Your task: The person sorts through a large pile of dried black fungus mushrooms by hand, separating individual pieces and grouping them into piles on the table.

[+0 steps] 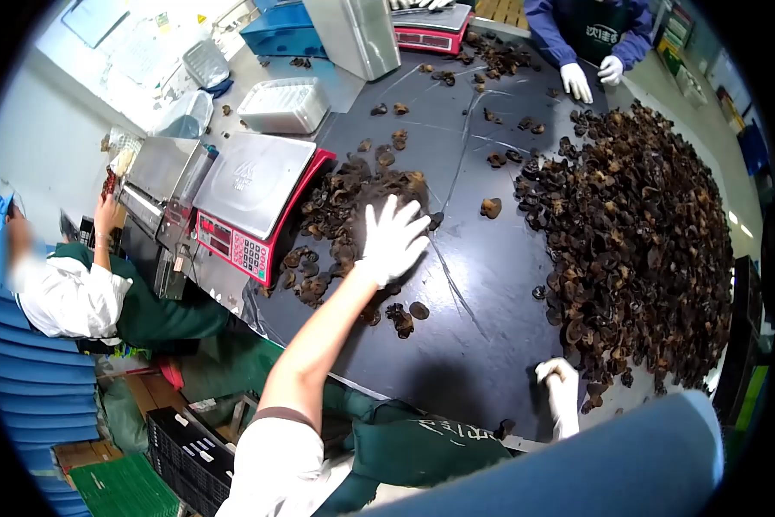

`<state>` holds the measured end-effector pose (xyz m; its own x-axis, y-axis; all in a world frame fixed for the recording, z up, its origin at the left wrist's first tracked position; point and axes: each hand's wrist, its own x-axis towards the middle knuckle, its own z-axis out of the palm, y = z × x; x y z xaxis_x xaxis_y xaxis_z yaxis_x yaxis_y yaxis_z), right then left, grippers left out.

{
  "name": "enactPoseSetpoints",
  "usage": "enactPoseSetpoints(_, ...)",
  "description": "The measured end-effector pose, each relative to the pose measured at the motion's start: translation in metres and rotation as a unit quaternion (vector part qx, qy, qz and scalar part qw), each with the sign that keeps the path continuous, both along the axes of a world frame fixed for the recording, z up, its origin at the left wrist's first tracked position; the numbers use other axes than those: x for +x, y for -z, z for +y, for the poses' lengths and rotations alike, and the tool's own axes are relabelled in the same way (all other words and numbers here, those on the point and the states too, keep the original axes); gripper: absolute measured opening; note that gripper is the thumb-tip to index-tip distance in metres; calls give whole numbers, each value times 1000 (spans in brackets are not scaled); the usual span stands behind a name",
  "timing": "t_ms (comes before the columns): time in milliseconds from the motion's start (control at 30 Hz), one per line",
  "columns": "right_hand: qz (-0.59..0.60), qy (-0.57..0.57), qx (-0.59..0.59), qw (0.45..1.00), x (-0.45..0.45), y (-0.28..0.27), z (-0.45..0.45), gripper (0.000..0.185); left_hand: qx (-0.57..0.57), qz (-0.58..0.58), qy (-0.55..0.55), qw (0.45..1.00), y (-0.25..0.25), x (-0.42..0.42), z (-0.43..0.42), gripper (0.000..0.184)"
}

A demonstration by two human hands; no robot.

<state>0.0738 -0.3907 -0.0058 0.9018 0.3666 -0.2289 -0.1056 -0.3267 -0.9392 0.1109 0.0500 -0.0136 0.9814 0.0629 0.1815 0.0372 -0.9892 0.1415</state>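
Note:
My left hand (392, 241), in a white glove, lies palm down with fingers spread on a small pile of dried black fungus (336, 202). Beside that pile stands a red-sided digital scale (258, 185) with a bare metal plate. My right hand (562, 388), also gloved, is at the near table edge with its fingers curled in; whatever they may hold is hidden. A large heap of black fungus (637, 250) rises just beyond it. Loose pieces (400, 319) lie below my left hand.
The dark tabletop (482, 284) carries scattered fungus. Stacked clear plastic trays (282, 105) and a second scale (431, 30) stand farther back. A co-worker's gloved hands (577, 82) rest across the table. Another person (77, 293) works at the left. Black crates (189, 457) sit on the floor.

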Motion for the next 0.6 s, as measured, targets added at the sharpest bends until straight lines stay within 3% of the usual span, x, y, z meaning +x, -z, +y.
enactPoseSetpoints(33,112,6,-21,994,-17,-5,-7,26,-41,-63,4,997,-14,-5,7,42)
enactPoseSetpoints(67,107,-20,-85,990,-34,-4,-12,23,-87,-148,22,985,-28,-10,19,31)
enactPoseSetpoints(100,27,-61,-174,982,-46,-18,-6,13,-133,-229,39,964,-38,-18,34,23)
enactPoseSetpoints(167,41,-134,-291,947,-65,-44,2,27,-139,-158,-74,975,-21,-46,65,15)
enactPoseSetpoints(200,-7,-177,-308,935,-76,-36,-1,37,-119,-125,-116,978,-13,-62,72,15)
enactPoseSetpoints(267,-75,-245,-328,909,-98,-21,-3,50,-110,-12,-130,985,5,-91,77,28)
enactPoseSetpoints(367,-88,-272,-271,919,-104,4,2,20,-62,38,-139,988,23,-111,60,44)
enactPoseSetpoints(467,-110,-252,-204,940,-81,7,26,11,-69,-53,-147,985,39,-117,56,34)
enactPoseSetpoints(533,-116,-226,-146,956,-57,-17,66,10,-111,-103,-189,970,42,-120,54,28)
enactPoseSetpoints(600,-141,-143,-5,980,-46,-38,109,23,-125,-177,-227,949,38,-127,53,26)
